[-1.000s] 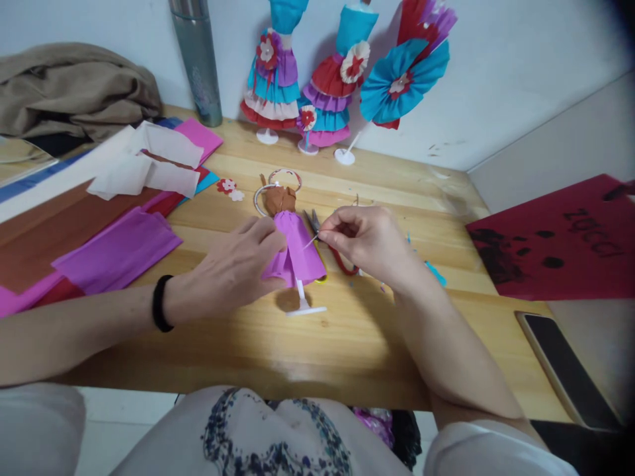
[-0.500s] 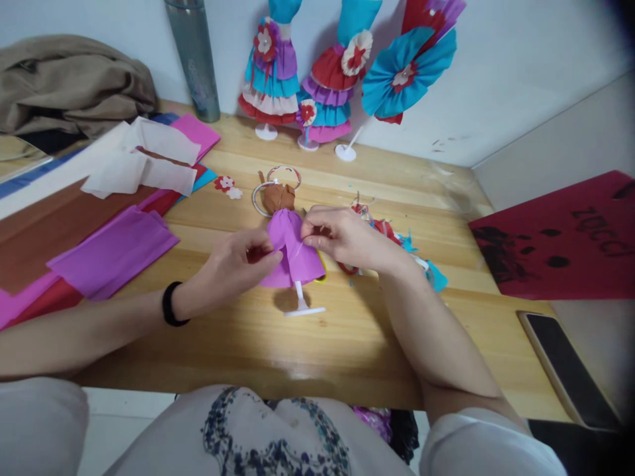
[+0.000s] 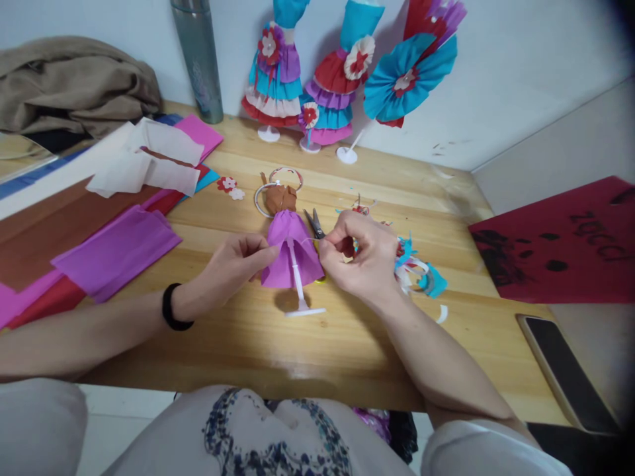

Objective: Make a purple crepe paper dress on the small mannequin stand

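A miniature dress form lies on the table, with a brown paper bodice (image 3: pixel 280 199), a purple crepe-paper skirt (image 3: pixel 276 264) and a white stand (image 3: pixel 297 277) whose pole shows through the parted skirt. My left hand (image 3: pixel 237 262) is closed, thumb and forefinger pinched at the skirt's left edge. To the right of the skirt, my right hand (image 3: pixel 364 254) pinches a thin pale thread (image 3: pixel 312 239) that runs to the skirt's middle. Small scissors (image 3: pixel 315 223) with yellow handles lie between the skirt and my right hand, partly covered.
Crepe-paper sheets (image 3: pixel 119 248) are piled at left. Paper flowers (image 3: pixel 229 187) and two rings (image 3: pixel 286 177) lie near the bodice. Paper scraps (image 3: pixel 411 264) lie at right, a phone (image 3: pixel 565 370) at the right edge. Behind stand a bottle (image 3: pixel 201 66) and finished paper dresses (image 3: pixel 274 79).
My right hand has moved right and slightly down from the skirt, with the thread drawn out. The skirt has parted over the pole, and the scissors' blades have come into view.
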Tool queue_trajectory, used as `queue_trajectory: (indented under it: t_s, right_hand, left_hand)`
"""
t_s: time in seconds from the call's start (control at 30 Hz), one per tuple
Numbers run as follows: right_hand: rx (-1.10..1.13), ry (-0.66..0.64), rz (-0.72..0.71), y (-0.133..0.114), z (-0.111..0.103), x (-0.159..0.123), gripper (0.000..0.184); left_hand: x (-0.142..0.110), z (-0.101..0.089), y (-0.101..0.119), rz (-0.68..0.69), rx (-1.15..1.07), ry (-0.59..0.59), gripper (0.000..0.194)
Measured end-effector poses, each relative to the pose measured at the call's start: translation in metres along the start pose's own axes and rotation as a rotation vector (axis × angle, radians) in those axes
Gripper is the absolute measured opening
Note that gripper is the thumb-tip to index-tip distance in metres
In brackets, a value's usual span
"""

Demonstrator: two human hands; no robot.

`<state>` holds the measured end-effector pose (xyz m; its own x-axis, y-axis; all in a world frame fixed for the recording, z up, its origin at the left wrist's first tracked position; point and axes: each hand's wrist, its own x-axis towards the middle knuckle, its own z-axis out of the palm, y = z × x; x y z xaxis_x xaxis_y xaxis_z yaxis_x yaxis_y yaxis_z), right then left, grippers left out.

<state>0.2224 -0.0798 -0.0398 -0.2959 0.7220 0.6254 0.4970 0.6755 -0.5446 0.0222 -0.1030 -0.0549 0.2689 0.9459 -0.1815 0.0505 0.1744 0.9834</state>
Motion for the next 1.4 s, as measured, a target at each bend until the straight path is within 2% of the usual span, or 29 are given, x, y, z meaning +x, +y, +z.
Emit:
queue_trajectory:
  t_s: [0.1, 0.17, 0.4, 0.5, 0.8, 1.03, 1.4]
  right_hand:
    - [0.053, 0.156, -0.093, -0.006, -0.002, -0.002, 0.023]
    - [0.073, 0.201, -0.142, -0.006, -0.003, -0.003, 0.022]
    - [-0.299, 0.038, -0.365, 0.01, 0.013, -0.008, 0.024]
    - [-0.369, 0.007, -0.406, 0.014, 0.017, -0.009, 0.023]
    - [-0.297, -0.081, -0.34, 0.016, 0.02, -0.007, 0.024]
    - [-0.3, -0.019, -0.372, 0.018, 0.022, -0.007, 0.026]
    - [-0.311, -0.048, -0.37, 0.018, 0.02, -0.01, 0.026]
  left_hand:
    - [0.0, -0.001, -0.003, 0.008, -0.008, -0.019, 0.037]
    - [0.0, -0.002, -0.004, 0.019, -0.002, -0.031, 0.036]
    - [0.0, -0.001, -0.005, 0.028, 0.007, -0.042, 0.035]
    - [0.0, -0.001, -0.004, 0.022, 0.017, -0.044, 0.034]
    - [0.0, -0.002, -0.006, 0.028, 0.028, -0.056, 0.035]
    - [0.0, -0.002, -0.006, 0.04, 0.054, -0.064, 0.035]
    - [0.0, -0.002, -0.007, 0.033, 0.018, -0.049, 0.034]
